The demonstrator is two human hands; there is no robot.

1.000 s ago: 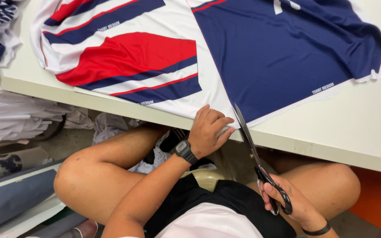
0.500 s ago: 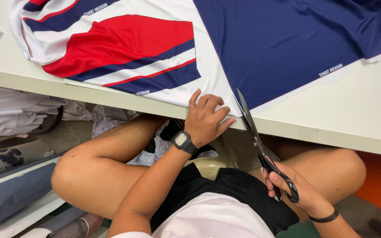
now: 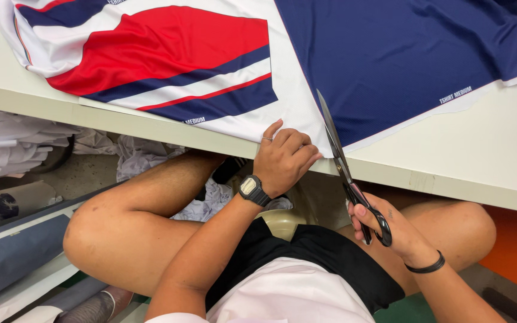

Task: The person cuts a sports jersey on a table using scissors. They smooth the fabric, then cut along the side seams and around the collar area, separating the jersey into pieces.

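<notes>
A printed fabric sheet [image 3: 306, 66], navy beside red, white and blue stripes, is spread flat on the pale table [image 3: 468, 161], its lower edge lying at the table's near rim. At that rim the sheet's white margin is pinched by the curled fingers of the left hand [image 3: 285, 160]. Just right of that hand, black scissors [image 3: 345, 170] are gripped through the loops by the closed right hand [image 3: 384, 230], blades nearly shut and pointing along the boundary of the navy panel. The cloth is judged thin, light, limp and slippery; it is best held taut close beside the cutting line.
</notes>
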